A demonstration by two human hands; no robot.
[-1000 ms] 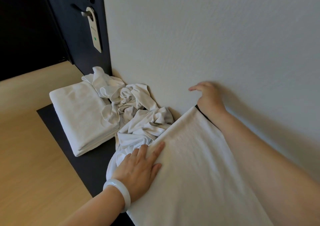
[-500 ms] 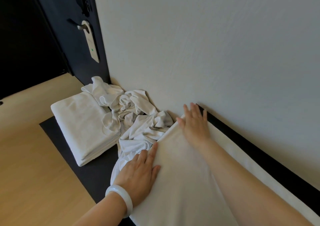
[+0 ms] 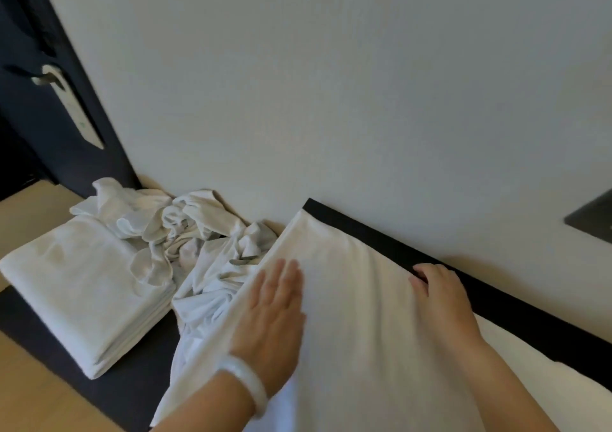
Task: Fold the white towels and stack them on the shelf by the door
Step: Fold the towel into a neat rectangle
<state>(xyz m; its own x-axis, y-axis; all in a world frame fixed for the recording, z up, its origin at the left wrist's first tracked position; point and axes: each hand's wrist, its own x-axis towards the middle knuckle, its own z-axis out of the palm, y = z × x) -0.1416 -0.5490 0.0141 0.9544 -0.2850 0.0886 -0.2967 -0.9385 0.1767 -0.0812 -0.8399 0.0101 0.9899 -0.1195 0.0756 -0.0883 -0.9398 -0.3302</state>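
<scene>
Flat and open, the left hand (image 3: 275, 315) presses down on the big white towel (image 3: 351, 332), fingers straight and close together, holding nothing. The right hand (image 3: 443, 302) lies on the same towel by its far edge. Its fingertips (image 3: 418, 277) bend down right where the cloth meets the dark shelf (image 3: 516, 302); I cannot tell if they pinch the edge or only touch it. The towel is spread out smooth on the shelf, along the wall (image 3: 331, 83), with one corner up close to the wall. A thin strip of bare shelf shows between the towel's far edge and the wall. The towel's left edge lies over a crumpled pile of white towels (image 3: 195, 233). That pile also touches a neat stack of folded towels (image 3: 82, 295), which sits at the end of the shelf near the dark door (image 3: 29, 140). Some bare shelf shows in front of the stack and between the stack and the big towel. Past the shelf's near edge is light wood (image 3: 33, 402). A white bangle (image 3: 248, 382) is on the left wrist. A tag (image 3: 79, 117) hangs from the door handle (image 3: 46, 78).
</scene>
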